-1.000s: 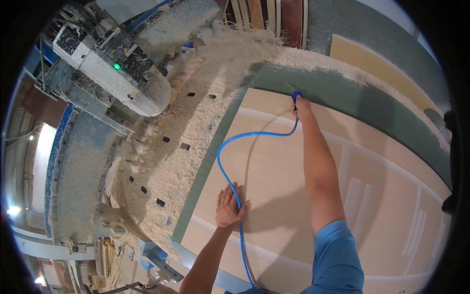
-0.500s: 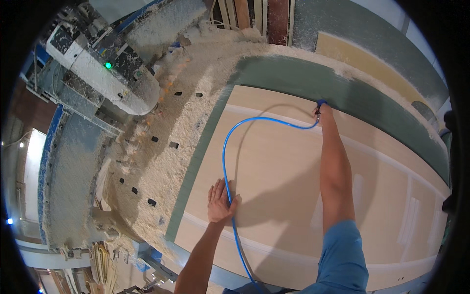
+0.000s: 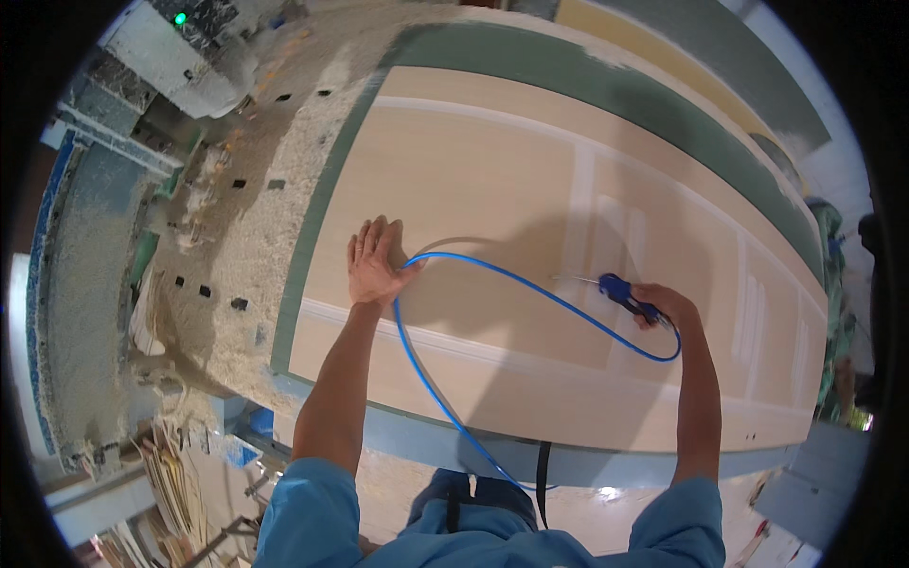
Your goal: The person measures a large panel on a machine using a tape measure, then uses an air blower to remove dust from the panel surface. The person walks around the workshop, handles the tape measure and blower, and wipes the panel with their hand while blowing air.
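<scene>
My right hand [image 3: 665,306] grips a blue air blow gun [image 3: 615,287], held over a large light wooden panel [image 3: 473,180]. Its thin metal nozzle points to the left. From the gun's rear a blue air hose [image 3: 537,292] loops across to my left hand and then runs down over the panel's near edge. On the left part of the panel my left hand [image 3: 376,263] lies flat with its fingers spread. The hose passes by its thumb; whether the thumb presses on it I cannot tell. Pale routed lines form rectangles on the panel.
A green board [image 3: 473,43] lies under the panel and shows along its far and left sides. Sawdust covers the machine bed [image 3: 241,218] on the left, where a dusty machine head [image 3: 180,57] stands. Wood strips [image 3: 170,483] are piled at lower left.
My right hand has drawn the blow gun back from the panel's far edge, nearer to me and rightward. My left hand stays flat on the panel. The view has shifted.
</scene>
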Available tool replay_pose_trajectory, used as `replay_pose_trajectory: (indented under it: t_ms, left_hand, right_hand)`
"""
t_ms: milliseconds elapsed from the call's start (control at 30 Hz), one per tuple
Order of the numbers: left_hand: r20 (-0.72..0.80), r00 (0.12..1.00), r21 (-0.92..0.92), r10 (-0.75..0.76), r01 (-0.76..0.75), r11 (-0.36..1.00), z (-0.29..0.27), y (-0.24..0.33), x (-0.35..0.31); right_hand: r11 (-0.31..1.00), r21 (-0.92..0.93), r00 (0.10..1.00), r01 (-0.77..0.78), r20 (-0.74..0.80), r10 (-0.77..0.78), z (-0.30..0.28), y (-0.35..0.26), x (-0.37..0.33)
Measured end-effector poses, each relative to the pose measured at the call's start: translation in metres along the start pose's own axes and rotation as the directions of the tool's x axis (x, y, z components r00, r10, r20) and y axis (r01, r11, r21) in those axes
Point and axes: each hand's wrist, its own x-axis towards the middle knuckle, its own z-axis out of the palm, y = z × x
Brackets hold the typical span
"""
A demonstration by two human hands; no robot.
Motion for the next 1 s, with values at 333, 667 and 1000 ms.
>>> replay_pose_trajectory:
  t_ms: [333,667,1000]
  left_hand:
    - [0.104,0.947,-0.089,0.304,-0.296,0.951,0.002,0.064,-0.097]
    - [0.230,0.869,-0.060,0.439,-0.438,0.897,-0.006,0.230,-0.289]
    - [0.297,0.803,-0.248,0.517,-0.458,0.853,0.052,0.509,-0.393]
  right_hand:
    - [0.811,0.469,0.876,0.350,-0.470,-0.106,0.130,0.235,-0.125]
    - [0.342,0.475,0.317,0.811,-0.848,0.425,0.101,0.442,-0.345]
    - [0.391,0.393,0.176,0.832,-0.856,0.486,-0.004,0.612,-0.486]
